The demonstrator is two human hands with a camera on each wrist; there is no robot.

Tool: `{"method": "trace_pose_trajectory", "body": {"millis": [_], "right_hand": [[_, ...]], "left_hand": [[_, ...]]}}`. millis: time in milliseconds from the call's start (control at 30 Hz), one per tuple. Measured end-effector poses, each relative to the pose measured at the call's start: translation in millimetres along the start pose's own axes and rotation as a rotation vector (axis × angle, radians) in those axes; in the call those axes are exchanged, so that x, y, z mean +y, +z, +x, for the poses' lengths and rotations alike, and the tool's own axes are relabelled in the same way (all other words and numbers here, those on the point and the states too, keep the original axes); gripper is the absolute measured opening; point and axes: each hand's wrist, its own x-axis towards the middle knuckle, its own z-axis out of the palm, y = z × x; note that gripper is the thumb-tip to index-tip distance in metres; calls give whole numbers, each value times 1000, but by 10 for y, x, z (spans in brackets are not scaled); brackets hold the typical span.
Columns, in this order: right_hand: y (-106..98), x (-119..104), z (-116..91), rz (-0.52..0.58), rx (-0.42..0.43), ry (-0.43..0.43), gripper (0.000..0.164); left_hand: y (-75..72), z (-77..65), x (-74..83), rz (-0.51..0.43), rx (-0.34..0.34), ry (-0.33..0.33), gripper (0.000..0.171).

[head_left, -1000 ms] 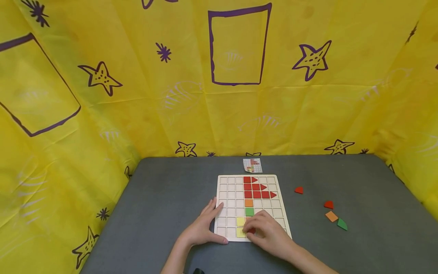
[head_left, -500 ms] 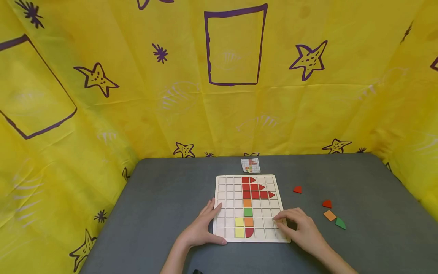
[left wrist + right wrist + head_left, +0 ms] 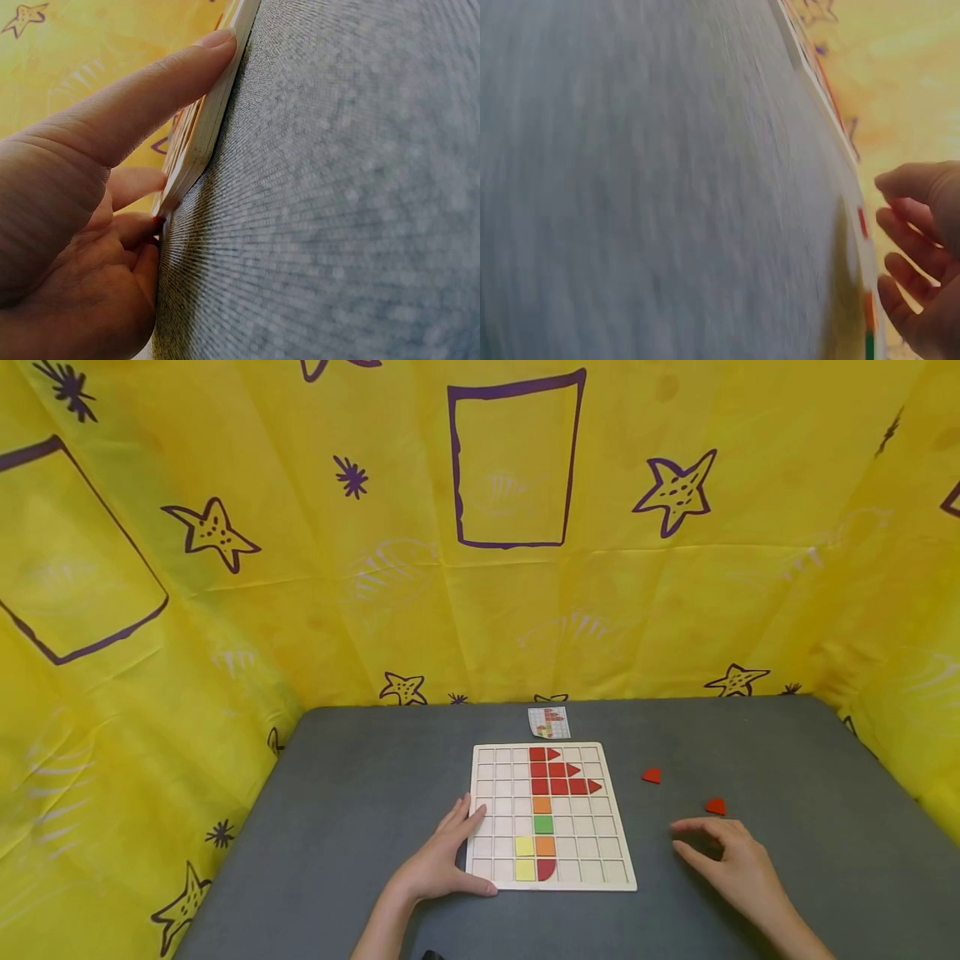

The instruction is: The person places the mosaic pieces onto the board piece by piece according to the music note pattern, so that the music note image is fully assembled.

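Note:
My left hand [image 3: 442, 857] rests at the near left corner of a pale wooden grid board [image 3: 596, 827], its thumb along the front edge and its fingers on the left edge. Along that edge in the left wrist view lies the straight thumb [image 3: 157, 90]. The board bears red squares and triangles, plus orange, green and yellow squares and a red quarter-round tile [image 3: 547, 869]. Right of the board, my right hand [image 3: 731, 860] is over the table, fingers bent loosely with nothing between them. It hides the orange tile [image 3: 869, 307] and green tile [image 3: 869, 345] from the head view.
Two red quarter-round tiles lie on the grey table [image 3: 375, 777]: one near the board [image 3: 652, 776], another [image 3: 716, 807] just beyond my right hand. Behind the board is a small pattern card [image 3: 549, 722]. A yellow printed cloth [image 3: 300, 568] rises around the table.
My right hand has left the red quarter-round tile on the board and moved right, past the board's edge to the loose tiles. My left hand stays at the board's corner.

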Motion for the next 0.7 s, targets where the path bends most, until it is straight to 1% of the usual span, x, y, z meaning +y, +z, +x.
{"method": "trace_pose_trajectory", "body": {"millis": [67, 167, 233, 300, 367, 467, 633, 700], "right_hand": [[-59, 71, 10, -45, 14, -1, 24], [-135, 181, 20, -80, 21, -7, 24], [-181, 245, 13, -89, 3, 17, 23], [-222, 304, 1, -96, -33, 58, 25], [-258, 343, -14, -102, -74, 115, 28], [-293, 378, -18, -108, -119, 171, 34], [-306, 397, -13, -104, -139, 192, 35], [-300, 402, -11, -106, -132, 190, 34]], "left_hand": [[-3, -1, 0, -3, 1, 4, 110], [0, 1, -3, -4, 0, 7, 110], [1, 2, -1, -4, -3, 4, 110], [1, 2, 4, -4, -3, -1, 110], [0, 1, 9, -6, -5, -9, 110], [-1, -2, 16, -6, -5, -18, 110], [1, -2, 8, -2, 1, -17, 110], [1, -1, 1, -5, 3, -10, 110]]}}
